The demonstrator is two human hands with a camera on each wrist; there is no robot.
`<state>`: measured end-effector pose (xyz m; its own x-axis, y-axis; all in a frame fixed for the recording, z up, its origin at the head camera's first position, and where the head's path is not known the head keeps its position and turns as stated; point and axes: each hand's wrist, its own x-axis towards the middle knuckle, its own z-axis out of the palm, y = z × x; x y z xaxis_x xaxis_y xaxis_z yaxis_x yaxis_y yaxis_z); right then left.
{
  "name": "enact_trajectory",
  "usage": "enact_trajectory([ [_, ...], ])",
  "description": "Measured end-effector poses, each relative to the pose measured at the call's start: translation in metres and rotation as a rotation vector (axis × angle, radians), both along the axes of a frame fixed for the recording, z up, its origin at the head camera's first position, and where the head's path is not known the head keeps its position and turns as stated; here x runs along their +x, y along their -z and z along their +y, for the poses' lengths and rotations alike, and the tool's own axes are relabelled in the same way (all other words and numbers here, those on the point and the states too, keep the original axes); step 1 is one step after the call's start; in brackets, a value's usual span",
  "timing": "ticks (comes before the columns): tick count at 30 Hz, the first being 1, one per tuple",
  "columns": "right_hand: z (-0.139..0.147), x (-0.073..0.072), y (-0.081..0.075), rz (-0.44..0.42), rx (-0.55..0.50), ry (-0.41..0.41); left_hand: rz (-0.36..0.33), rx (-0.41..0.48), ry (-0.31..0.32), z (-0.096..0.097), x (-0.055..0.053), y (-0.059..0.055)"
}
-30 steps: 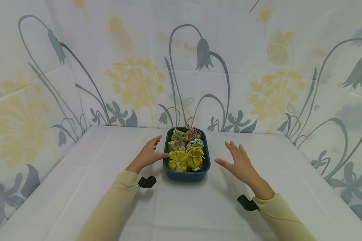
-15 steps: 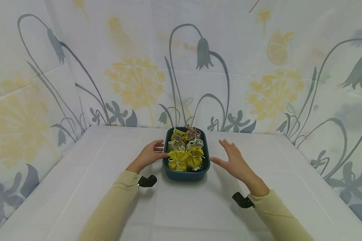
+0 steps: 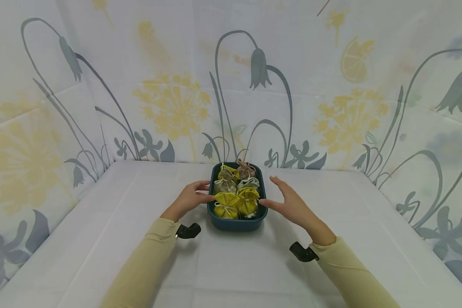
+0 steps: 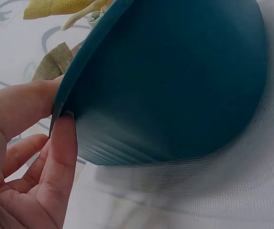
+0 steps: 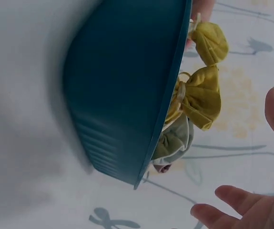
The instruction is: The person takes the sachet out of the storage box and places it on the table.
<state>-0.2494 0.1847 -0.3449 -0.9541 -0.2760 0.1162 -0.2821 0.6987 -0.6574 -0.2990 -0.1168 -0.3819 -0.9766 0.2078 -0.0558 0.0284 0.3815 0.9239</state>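
Note:
A dark teal plastic tub stands on the table, filled with several small drawstring pouches. Two mustard-yellow pouches, one at the left and one at the right, lie at its near end. Behind them are a grey-beige pouch, a pale grey-green one and a brownish one. My left hand pinches the tub's left rim, thumb on top and a finger against the outer wall. Beside the right rim, my right hand has its fingers spread, apart from the tub in the right wrist view.
A white cloth covers the table. Close behind the tub hangs a pale curtain printed with grey and yellow flowers. A black wrist camera sits at each cuff, one on the left and one on the right.
My right hand has moved left, from well away to the tub's right rim. My left hand has lowered its fingers onto the left rim. The tub and pouches stay where they were.

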Motion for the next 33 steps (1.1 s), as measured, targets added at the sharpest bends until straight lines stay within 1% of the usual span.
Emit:
enact_trajectory([
  [2,-0.001,-0.001,-0.001,-0.017,-0.007,-0.003,-0.037,0.04,-0.004,0.0,-0.001,0.002],
  [5,-0.004,-0.002,-0.002,-0.044,-0.02,-0.01,-0.062,0.08,-0.008,-0.001,-0.004,0.005],
  [9,-0.007,-0.006,-0.003,-0.066,-0.056,-0.04,-0.061,0.106,-0.007,-0.001,-0.006,0.006],
  [15,-0.01,-0.012,-0.003,-0.123,-0.145,-0.069,-0.062,0.105,-0.015,-0.001,-0.005,0.005],
  [20,-0.017,-0.017,-0.003,-0.136,-0.198,-0.103,-0.056,0.109,-0.013,-0.001,-0.005,0.005],
  [26,-0.025,-0.019,-0.003,-0.131,-0.201,-0.113,-0.055,0.125,-0.012,-0.001,-0.006,0.006],
  [33,-0.031,-0.025,0.003,-0.2,-0.226,-0.11,-0.063,0.135,-0.016,0.0,-0.005,0.008],
])
